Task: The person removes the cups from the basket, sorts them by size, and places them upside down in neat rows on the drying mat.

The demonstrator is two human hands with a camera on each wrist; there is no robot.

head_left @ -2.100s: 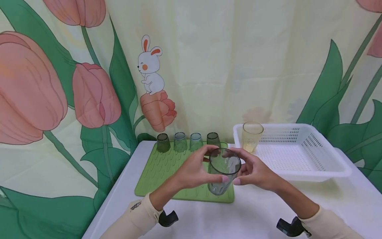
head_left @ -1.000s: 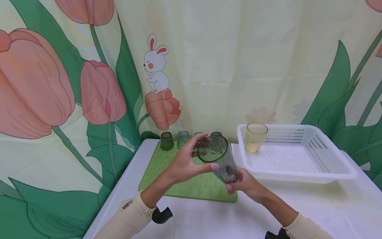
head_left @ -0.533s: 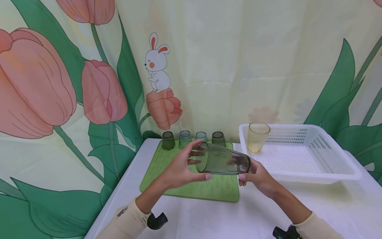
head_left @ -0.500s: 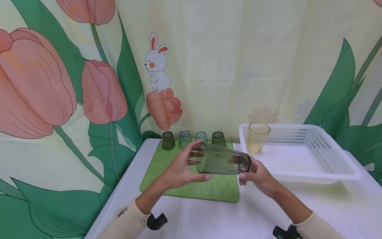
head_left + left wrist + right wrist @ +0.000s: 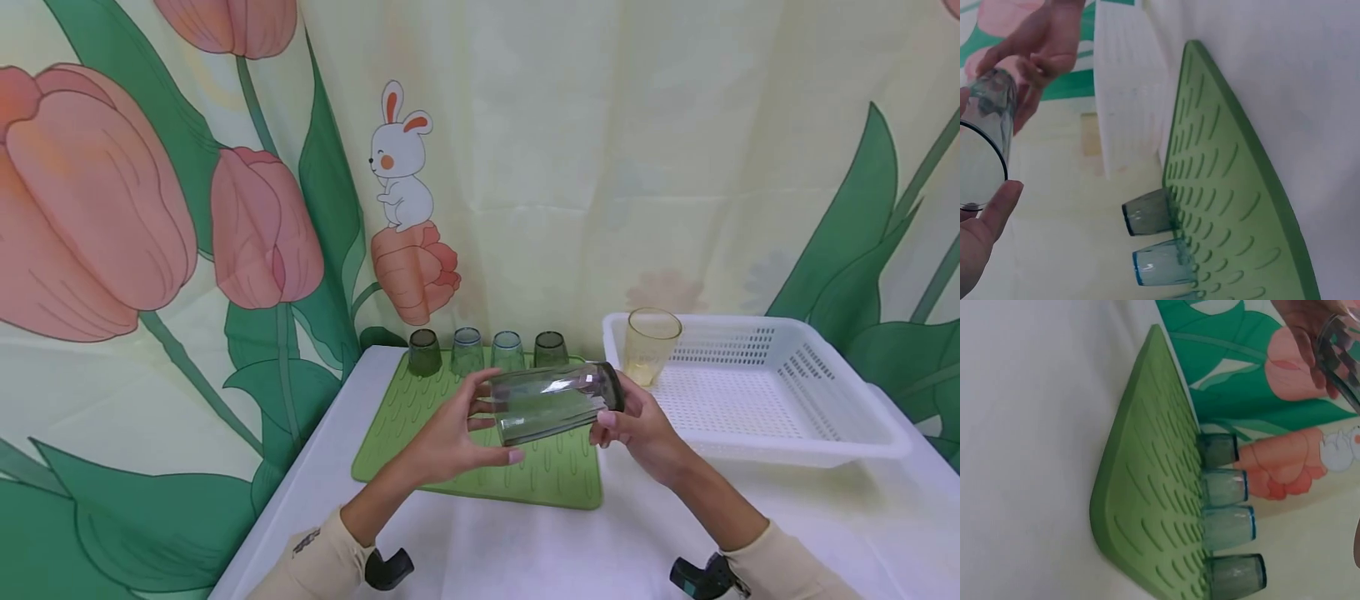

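Observation:
A smoky grey drinking glass [image 5: 551, 402] lies nearly sideways in the air above the green drying mat [image 5: 382, 446], between both hands. At its thick base end on the right, my right hand [image 5: 648, 429] pinches it with thumb and fingers. My left hand [image 5: 453, 433] curls round the mouth end; its fingers are partly behind the glass, and in the left wrist view its thumb [image 5: 1002, 209] is at the dark rim. Along the mat's back edge stand several small tinted glasses, narrow ends up, among them a dark green one [image 5: 424, 353] and a grey one [image 5: 551, 350].
A white perforated basket [image 5: 817, 446] stands on the right of the white-covered table [image 5: 517, 554]. Inside its left end is a tall yellow glass [image 5: 651, 346]. A curtain [image 5: 540, 167] printed with tulips and a rabbit hangs right behind the table.
The grey glass has gone from upright to nearly sideways, its mouth turning toward my left hand. My right hand has shifted to the base. Lately the mouth end has dipped slightly.

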